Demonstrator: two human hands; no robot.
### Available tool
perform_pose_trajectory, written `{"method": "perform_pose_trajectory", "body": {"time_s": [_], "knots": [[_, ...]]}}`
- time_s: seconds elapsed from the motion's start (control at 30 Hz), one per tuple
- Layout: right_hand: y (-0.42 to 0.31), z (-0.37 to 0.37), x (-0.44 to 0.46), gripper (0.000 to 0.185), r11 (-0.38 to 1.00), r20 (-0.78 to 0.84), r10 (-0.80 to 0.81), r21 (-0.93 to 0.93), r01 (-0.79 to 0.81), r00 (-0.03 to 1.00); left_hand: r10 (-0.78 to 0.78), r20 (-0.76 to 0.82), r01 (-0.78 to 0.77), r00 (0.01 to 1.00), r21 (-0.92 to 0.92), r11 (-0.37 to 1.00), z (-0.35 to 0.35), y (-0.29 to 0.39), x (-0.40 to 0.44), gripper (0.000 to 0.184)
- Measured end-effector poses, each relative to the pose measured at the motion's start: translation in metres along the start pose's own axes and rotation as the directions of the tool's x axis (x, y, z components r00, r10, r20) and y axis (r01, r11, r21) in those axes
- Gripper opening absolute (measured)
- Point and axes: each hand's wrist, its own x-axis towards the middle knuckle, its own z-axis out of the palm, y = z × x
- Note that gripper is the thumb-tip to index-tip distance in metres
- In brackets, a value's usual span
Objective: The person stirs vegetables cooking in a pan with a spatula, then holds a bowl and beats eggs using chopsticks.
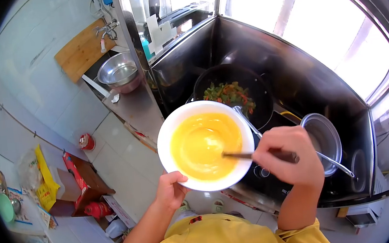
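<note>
My left hand (pixel 171 190) grips the near-left rim of a white bowl (pixel 165 146), thumb on the edge. Inside is a yellow liquid (pixel 196 140) that looks like beaten egg, with swirl marks on its surface. My right hand (pixel 292 154) is closed around brown chopsticks (pixel 238 155), whose tips dip into the liquid. I cannot tell the two sticks apart. Just beyond the bowl sits a dark wok (pixel 263 100) on the stove, holding chopped green and red vegetables (pixel 229 93). A metal utensil handle (pixel 247 119) leans out of the wok, partly hidden by the bowl.
Right of the wok stands a metal pot (pixel 338 142) with a long metal handle (pixel 335 162) across it. Dark metal panels (pixel 262 48) surround the stove. At the left, metal basins (pixel 118 70) sit below a tap (pixel 108 31), near a wooden board (pixel 78 48).
</note>
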Motion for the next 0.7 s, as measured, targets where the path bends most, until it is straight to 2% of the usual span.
{"method": "perform_pose_trajectory", "body": {"time_s": [0.03,0.07,0.13,0.17,0.2,0.27,0.33,0.4,0.43,0.47,0.53,0.6,0.63,0.7], "knots": [[-0.005,0.006,0.002,0.008,1.000,0.070,-0.009,0.025,0.007,0.998,0.015,-0.007,-0.015,1.000,0.017,1.000,-0.002,-0.002,0.002,0.055],[0.001,0.028,0.008,0.009,0.991,-0.011,-0.084,0.106,0.084,0.996,0.032,-0.012,-0.032,0.999,0.036,0.999,-0.003,-0.003,0.004,0.055],[0.017,0.035,0.017,0.010,0.992,-0.145,-0.043,-0.122,0.025,0.989,0.002,0.003,-0.002,1.000,0.019,1.000,0.000,0.002,0.001,0.056],[0.011,0.020,0.011,0.011,0.977,-0.119,0.027,-0.208,-0.051,0.993,-0.022,0.013,0.022,1.000,-0.008,1.000,0.000,0.004,0.000,0.056],[0.001,0.005,0.006,0.009,0.975,-0.023,0.114,-0.188,-0.117,0.993,-0.021,0.011,0.021,1.000,-0.011,1.000,-0.001,0.004,0.001,0.056],[-0.004,0.005,0.003,0.008,0.999,0.150,0.032,-0.010,-0.031,0.988,0.021,-0.001,-0.021,1.000,0.006,1.000,-0.004,0.001,0.001,0.057],[0.001,0.037,0.016,0.006,0.992,0.091,-0.070,0.108,0.060,0.993,0.014,-0.003,-0.014,1.000,0.007,1.000,-0.006,0.000,0.003,0.057],[0.017,0.040,0.019,0.006,0.997,-0.115,-0.054,-0.064,0.046,0.992,0.006,-0.003,-0.006,1.000,0.012,1.000,-0.006,0.002,0.002,0.057],[0.015,0.028,0.014,0.006,0.981,-0.127,0.029,-0.186,-0.053,0.991,-0.005,0.016,0.005,1.000,0.000,1.000,-0.006,0.004,0.001,0.057],[0.005,0.013,0.008,0.006,0.967,-0.065,0.107,-0.227,-0.119,0.992,-0.015,0.033,0.016,0.999,-0.013,1.000,-0.007,0.006,0.000,0.057],[-0.008,0.003,0.000,0.006,0.996,0.098,0.087,-0.027,-0.084,0.991,-0.001,0.009,0.001,1.000,0.011,1.000,-0.007,0.005,0.000,0.057],[-0.003,0.029,0.009,0.006,0.995,0.116,-0.039,0.094,0.028,0.993,0.013,-0.010,-0.013,1.000,0.043,0.999,-0.008,0.003,0.000,0.057],[0.008,0.043,0.017,0.006,0.985,0.052,-0.137,0.117,0.130,0.989,0.007,-0.006,-0.007,1.000,0.033,0.999,-0.009,0.002,0.001,0.058],[0.011,0.037,0.014,0.006,0.998,-0.080,-0.017,-0.068,0.011,0.997,0.001,0.000,-0.001,1.000,0.024,1.000,-0.008,0.004,0.001,0.058]]}}
